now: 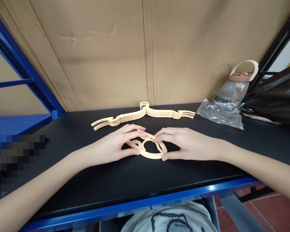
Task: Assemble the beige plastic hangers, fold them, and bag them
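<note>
A cream plastic ring-shaped piece (151,156), with narrow slotted arms across its top and left, lies low over the black table between my hands. My left hand (118,141) grips its left side, thumb at the lower edge and fingers over the top. On the right side, my right hand (183,141) holds it between thumb and fingers. Parts of the piece are hidden under the fingers. Just behind it, a stack of several cream plastic clothes hangers (145,112) lies with the hooks pointing to the back.
Crumpled clear plastic wrap (221,114) lies at the right, before a clear bottle (234,87) with a looped handle. A black bag (275,93) sits at far right. Brown cardboard (99,54) stands behind the black tabletop (99,183). A blue metal frame (38,96) borders the left.
</note>
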The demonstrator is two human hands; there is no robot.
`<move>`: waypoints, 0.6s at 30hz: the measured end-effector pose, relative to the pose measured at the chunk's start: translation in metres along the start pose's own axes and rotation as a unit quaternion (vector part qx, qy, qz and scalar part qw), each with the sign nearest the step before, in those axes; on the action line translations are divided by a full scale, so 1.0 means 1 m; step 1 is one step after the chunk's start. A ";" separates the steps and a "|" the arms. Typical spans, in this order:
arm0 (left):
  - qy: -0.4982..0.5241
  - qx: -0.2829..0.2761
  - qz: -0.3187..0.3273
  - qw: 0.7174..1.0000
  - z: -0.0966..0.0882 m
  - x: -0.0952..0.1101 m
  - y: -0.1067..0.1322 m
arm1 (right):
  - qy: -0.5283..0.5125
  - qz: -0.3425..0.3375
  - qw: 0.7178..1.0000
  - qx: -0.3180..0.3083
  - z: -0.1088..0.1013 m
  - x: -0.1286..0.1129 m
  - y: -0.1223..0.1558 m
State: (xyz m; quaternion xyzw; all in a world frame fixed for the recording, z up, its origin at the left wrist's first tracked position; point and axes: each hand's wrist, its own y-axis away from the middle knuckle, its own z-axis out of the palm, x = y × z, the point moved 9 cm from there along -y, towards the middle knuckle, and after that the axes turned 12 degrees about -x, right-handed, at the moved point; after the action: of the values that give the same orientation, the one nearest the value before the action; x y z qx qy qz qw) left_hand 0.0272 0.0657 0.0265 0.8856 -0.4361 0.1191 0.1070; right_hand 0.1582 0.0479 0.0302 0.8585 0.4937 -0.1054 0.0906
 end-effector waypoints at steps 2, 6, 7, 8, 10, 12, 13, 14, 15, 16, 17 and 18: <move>0.011 -0.021 -0.020 1.000 0.004 -0.003 0.001 | -0.047 -0.014 0.999 -0.010 0.001 0.001 -0.001; 0.025 -0.043 -0.019 0.999 0.005 0.002 -0.001 | -0.119 -0.046 0.991 -0.024 0.003 0.000 -0.003; 0.025 -0.045 -0.017 0.999 0.004 0.005 -0.002 | -0.125 -0.046 0.991 -0.022 0.004 0.001 -0.003; 0.023 -0.048 -0.017 0.998 0.003 0.006 -0.002 | -0.125 -0.041 0.991 -0.018 0.004 0.003 -0.004; 0.011 -0.056 -0.035 0.998 0.000 0.004 -0.002 | -0.111 -0.027 0.993 -0.005 0.004 0.008 -0.005; -0.014 -0.068 -0.073 0.995 -0.004 -0.004 0.003 | -0.086 -0.012 0.996 0.005 0.003 0.014 -0.005; -0.032 -0.076 -0.097 0.992 -0.007 -0.010 0.008 | -0.075 -0.007 0.997 0.009 0.003 0.016 -0.006; -0.052 -0.081 -0.122 0.988 -0.010 -0.017 0.013 | -0.067 -0.003 0.998 0.012 0.003 0.019 -0.006; -0.072 -0.083 -0.147 0.983 -0.014 -0.025 0.020 | -0.063 -0.001 0.998 0.016 0.003 0.022 -0.006; -0.089 -0.082 -0.172 0.978 -0.018 -0.032 0.026 | -0.061 0.001 0.998 0.019 0.003 0.025 -0.006; -0.099 -0.073 -0.194 0.973 -0.023 -0.039 0.032 | -0.061 0.002 0.998 0.021 0.002 0.027 -0.006; -0.100 -0.063 -0.214 0.970 -0.026 -0.045 0.037 | -0.062 0.003 0.998 0.023 0.002 0.029 -0.006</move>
State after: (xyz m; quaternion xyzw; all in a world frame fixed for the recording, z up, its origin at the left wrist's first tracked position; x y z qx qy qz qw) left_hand -0.0318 0.0851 0.0407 0.9571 -0.2519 -0.0234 0.1416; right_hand 0.1672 0.0738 0.0199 0.8538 0.4816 -0.1696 0.1016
